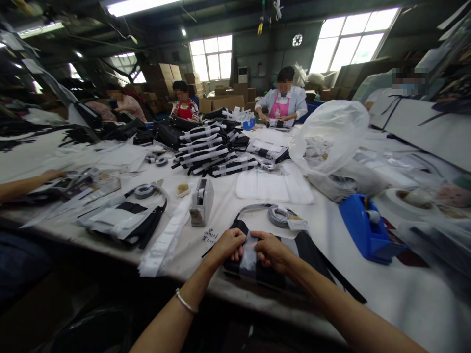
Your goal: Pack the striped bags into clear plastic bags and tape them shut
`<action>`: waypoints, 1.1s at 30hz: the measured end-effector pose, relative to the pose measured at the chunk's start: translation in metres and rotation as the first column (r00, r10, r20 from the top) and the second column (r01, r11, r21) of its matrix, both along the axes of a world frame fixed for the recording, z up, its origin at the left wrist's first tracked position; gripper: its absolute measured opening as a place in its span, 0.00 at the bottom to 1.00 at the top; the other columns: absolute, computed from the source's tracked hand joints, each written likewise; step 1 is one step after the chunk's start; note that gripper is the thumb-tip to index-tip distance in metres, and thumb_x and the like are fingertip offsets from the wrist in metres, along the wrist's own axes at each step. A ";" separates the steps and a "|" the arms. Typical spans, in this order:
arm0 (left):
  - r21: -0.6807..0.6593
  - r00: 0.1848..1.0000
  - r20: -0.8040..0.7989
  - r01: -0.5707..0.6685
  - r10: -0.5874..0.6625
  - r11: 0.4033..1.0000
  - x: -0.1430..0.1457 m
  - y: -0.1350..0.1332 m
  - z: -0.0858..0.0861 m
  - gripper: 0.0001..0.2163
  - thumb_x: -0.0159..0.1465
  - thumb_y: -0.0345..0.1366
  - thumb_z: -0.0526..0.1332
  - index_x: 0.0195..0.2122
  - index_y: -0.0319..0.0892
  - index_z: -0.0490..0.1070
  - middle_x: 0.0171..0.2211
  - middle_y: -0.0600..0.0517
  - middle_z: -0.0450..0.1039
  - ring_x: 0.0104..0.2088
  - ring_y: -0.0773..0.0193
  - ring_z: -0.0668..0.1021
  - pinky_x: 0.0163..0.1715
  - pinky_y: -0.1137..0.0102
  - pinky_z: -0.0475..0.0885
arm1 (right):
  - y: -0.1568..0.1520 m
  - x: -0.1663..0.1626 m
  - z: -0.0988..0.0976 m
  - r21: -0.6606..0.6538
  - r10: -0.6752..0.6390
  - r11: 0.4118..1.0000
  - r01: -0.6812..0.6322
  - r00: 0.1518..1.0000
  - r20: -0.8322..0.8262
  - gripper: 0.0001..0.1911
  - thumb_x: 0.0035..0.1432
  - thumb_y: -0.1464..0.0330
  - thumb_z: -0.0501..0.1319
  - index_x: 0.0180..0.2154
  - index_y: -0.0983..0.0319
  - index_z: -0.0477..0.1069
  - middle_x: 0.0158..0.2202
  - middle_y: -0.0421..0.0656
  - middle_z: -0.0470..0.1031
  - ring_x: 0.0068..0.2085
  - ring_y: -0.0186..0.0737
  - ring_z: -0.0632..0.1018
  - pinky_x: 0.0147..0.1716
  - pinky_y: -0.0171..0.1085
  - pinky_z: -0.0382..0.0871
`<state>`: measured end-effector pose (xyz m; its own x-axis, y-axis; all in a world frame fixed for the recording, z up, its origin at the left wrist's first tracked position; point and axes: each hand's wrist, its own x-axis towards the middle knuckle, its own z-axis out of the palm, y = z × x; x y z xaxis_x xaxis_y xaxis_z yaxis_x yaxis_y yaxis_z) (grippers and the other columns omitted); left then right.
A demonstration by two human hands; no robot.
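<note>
A black bag [309, 254] lies flat at the table's near edge, with a translucent plastic wrap [248, 259] across its left part. My left hand [231, 243] is over the wrap's left side, its fingers curled together; what they hold, if anything, is hidden. Close beside it, my right hand [273, 251] touches the wrap with its index finger stretched out and apart from the thumb, the other fingers bent. Behind the bag rest a coiled grey strap [278, 215] and a white tag [297, 224].
A grey tape dispenser [201, 203] stands left of the bag, a blue tape dispenser [368, 230] right. Another bag [123, 218] and plastic strips [167, 240] lie left. Wrapped bags [206, 147] are piled ahead, near foam sheets [274, 184]. Co-workers sit around the table.
</note>
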<state>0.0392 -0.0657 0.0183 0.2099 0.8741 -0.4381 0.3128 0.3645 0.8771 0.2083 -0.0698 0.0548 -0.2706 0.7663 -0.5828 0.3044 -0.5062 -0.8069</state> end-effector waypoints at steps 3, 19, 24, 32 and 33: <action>0.020 1.000 -0.007 -0.028 0.029 0.999 0.000 -0.001 -0.002 0.13 0.60 0.48 0.55 0.33 0.43 0.62 0.16 0.58 0.70 0.11 0.72 0.67 0.11 0.79 0.56 | -0.003 0.016 0.010 -0.176 -0.047 0.984 -0.001 0.963 -0.264 0.31 0.54 0.72 0.57 0.60 0.60 0.56 0.30 0.38 0.71 0.24 0.31 0.76 0.18 0.27 0.64; 0.405 0.901 -0.415 0.056 0.129 0.913 -0.004 0.022 -0.011 0.22 0.62 0.41 0.55 0.57 0.40 0.63 0.59 0.43 0.67 0.59 0.56 0.69 0.60 0.65 0.59 | -0.009 0.156 -0.040 0.562 -0.038 0.648 -0.514 0.715 0.698 0.23 0.64 0.60 0.53 0.59 0.58 0.67 0.65 0.47 0.60 0.66 0.48 0.59 0.65 0.49 0.53; 0.277 0.787 -0.612 0.306 -0.079 0.911 -0.013 0.008 0.010 0.15 0.66 0.46 0.54 0.48 0.47 0.71 0.47 0.49 0.76 0.48 0.56 0.77 0.48 0.66 0.68 | -0.008 0.180 -0.028 0.484 0.148 0.720 -0.498 0.791 0.593 0.20 0.62 0.54 0.56 0.50 0.53 0.76 0.59 0.45 0.69 0.61 0.50 0.67 0.62 0.48 0.58; 0.289 0.406 -0.913 0.708 -0.036 0.644 0.030 0.124 0.033 0.07 0.65 0.33 0.58 0.43 0.43 0.73 0.43 0.47 0.77 0.45 0.56 0.78 0.42 0.66 0.71 | 0.098 0.167 0.011 0.654 -0.056 0.618 -0.436 0.806 0.590 0.11 0.63 0.61 0.57 0.35 0.58 0.75 0.37 0.43 0.79 0.39 0.43 0.77 0.40 0.39 0.68; 0.316 0.407 -0.913 0.727 -0.012 0.609 0.042 0.145 0.028 0.09 0.65 0.30 0.57 0.45 0.42 0.72 0.47 0.45 0.75 0.49 0.55 0.76 0.46 0.64 0.70 | 0.117 0.160 0.007 0.676 -0.101 0.567 -0.470 0.775 0.623 0.09 0.62 0.62 0.59 0.34 0.58 0.74 0.35 0.43 0.78 0.38 0.43 0.76 0.40 0.39 0.67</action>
<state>0.0815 0.0791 0.0459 0.4786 0.8776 -0.0277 0.8773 -0.4768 0.0544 0.3678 0.0476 0.0622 -0.3244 0.9381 0.1211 0.8142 0.3421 -0.4691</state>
